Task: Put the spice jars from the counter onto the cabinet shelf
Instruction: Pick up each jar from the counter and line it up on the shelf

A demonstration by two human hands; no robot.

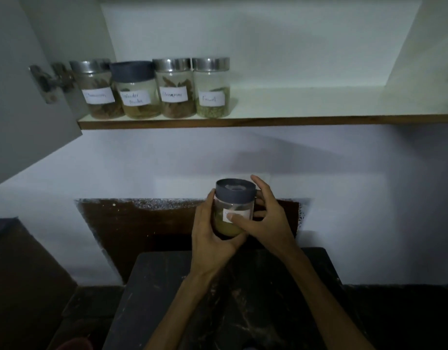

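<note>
A clear spice jar with a grey lid, a white label and yellowish powder is held in the air above the dark counter. My left hand cups it from below and the left. My right hand grips it from the right, thumb on the label. On the cabinet shelf above stand several labelled jars in a row at the left: one with a steel lid, one with a grey lid, and two more with steel lids.
The open cabinet door with its hinge hangs at the left. The shelf is bare to the right of the jars. A white wall with a dark patch lies behind the counter.
</note>
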